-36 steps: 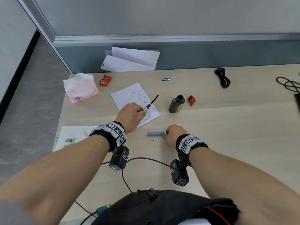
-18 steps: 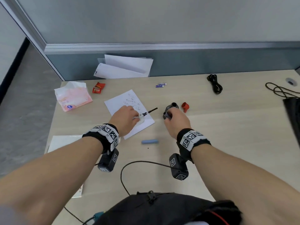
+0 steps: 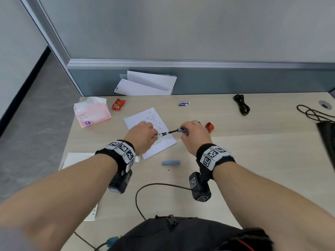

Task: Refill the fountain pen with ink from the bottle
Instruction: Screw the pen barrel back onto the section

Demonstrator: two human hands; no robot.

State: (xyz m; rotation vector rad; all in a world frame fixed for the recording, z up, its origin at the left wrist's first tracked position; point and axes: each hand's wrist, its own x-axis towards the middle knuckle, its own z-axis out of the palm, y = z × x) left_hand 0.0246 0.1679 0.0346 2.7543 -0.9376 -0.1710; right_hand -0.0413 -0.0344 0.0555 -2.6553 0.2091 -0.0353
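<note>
Both our hands are meeting above the handwritten sheet (image 3: 145,115) in the middle of the frame. Our left hand (image 3: 142,135) is pinching the fountain pen (image 3: 171,132) by its near end, with its fingers curled round it and a scrap of white tissue (image 3: 159,140) bunched at the grip. The pen's thin black end is pointing right and slightly up the frame. Our right hand (image 3: 194,135) is curling its fingers round a small grey piece (image 3: 183,130), which is touching the tip of that black end. The fingers are hiding most of this piece, and we cannot tell whether it is the neck of the ink bottle. A red cap (image 3: 209,127) is lying on the pale wooden desk (image 3: 253,160) just right of the right hand. A short blue tube (image 3: 171,163) is lying on its side lower down, between our two wrists. We are wearing black bands with square printed markers on both wrists. Toward the upper left, a pink tissue pack (image 3: 92,113) is sitting beside a red wrapper (image 3: 118,104). Two small batteries (image 3: 184,103) are lying above the hands, and a coiled black cable (image 3: 242,105) is resting toward the upper right. White papers (image 3: 146,84) are leaning against the grey partition at the desk's far edge, and a black bag (image 3: 181,234) is filling the bottom centre.
</note>
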